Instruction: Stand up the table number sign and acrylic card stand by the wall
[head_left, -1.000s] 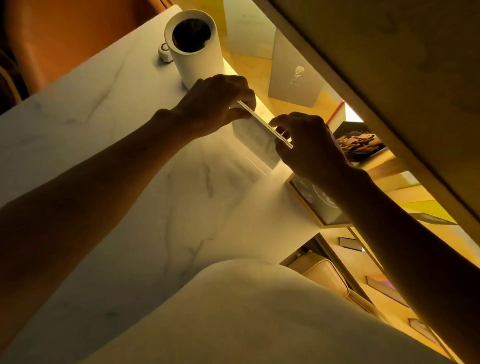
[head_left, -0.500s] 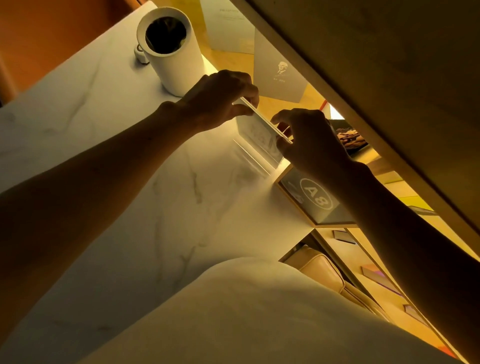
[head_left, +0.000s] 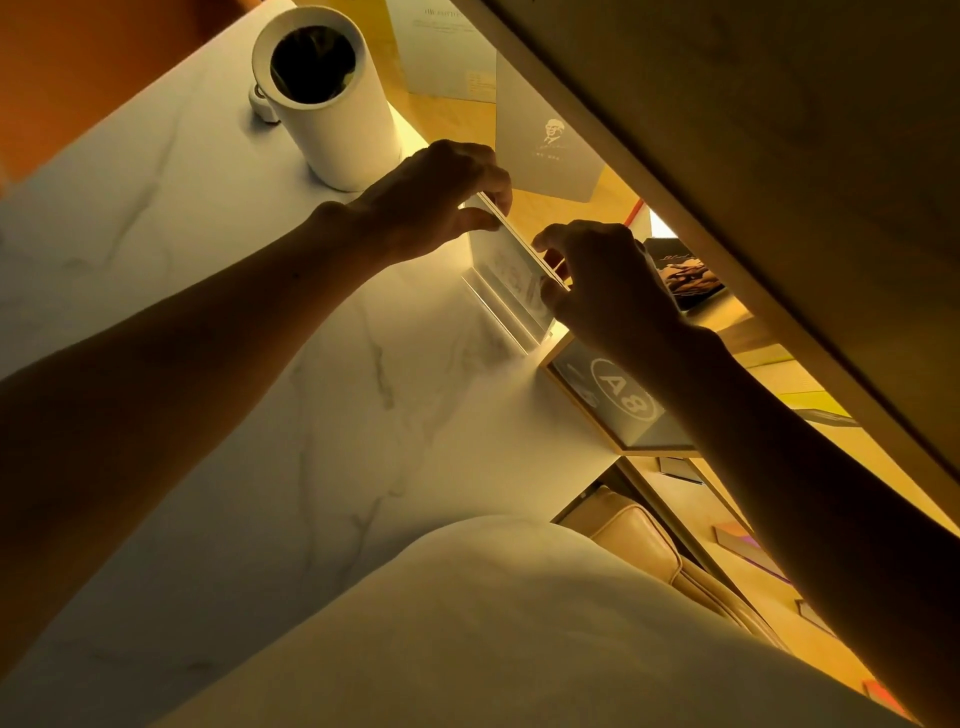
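A clear acrylic card stand (head_left: 506, 278) stands upright on the white marble table (head_left: 234, 332), close to the table's far edge by the wall. My left hand (head_left: 431, 202) pinches its top left corner. My right hand (head_left: 602, 286) grips its top right end. Just to the right, the table number sign (head_left: 618, 400), a wood-framed panel marked "A8", stands at the table edge, partly hidden behind my right forearm.
A tall white cylinder (head_left: 327, 98) with a dark opening stands at the back left, with a small white object behind it. Grey cards (head_left: 545, 140) lean against the yellow wall. A wooden ledge (head_left: 753, 182) overhangs on the right. A tan seat (head_left: 639, 540) lies below.
The stand has been tilted upright and its base now rests on the table. The view has shifted, which brings the "A8" sign into fuller sight.
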